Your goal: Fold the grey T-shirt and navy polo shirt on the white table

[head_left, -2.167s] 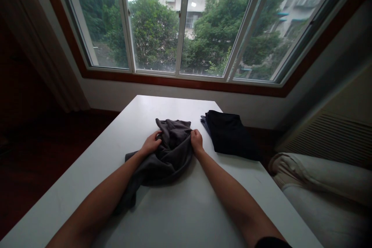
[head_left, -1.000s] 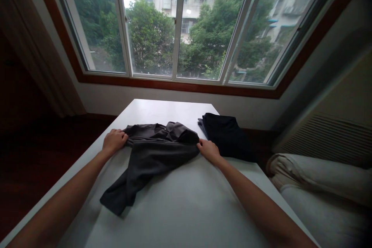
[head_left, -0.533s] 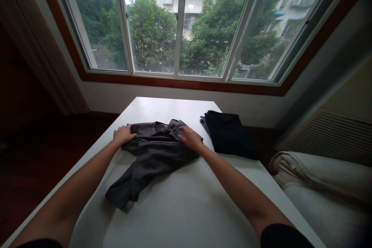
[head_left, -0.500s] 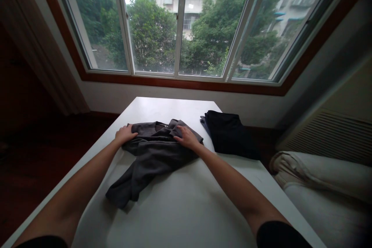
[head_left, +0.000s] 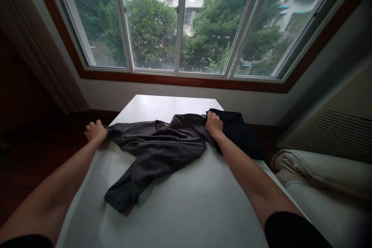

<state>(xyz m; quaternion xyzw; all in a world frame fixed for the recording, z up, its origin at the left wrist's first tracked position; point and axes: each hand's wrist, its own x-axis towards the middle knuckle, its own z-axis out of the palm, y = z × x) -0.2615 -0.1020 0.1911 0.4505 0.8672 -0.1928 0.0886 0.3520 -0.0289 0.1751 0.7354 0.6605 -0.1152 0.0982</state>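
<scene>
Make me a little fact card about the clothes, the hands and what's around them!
Left hand: fingers gripping one end of the gray shirt
Right hand: closed on the shirt's other side
Gray shirt: spread wide, wrinkled, one part pointing toward the person
Dark clothes: folded, on the table's right side, partly behind the right hand
Table: white
Beyond the table: window, with trees outside
</scene>
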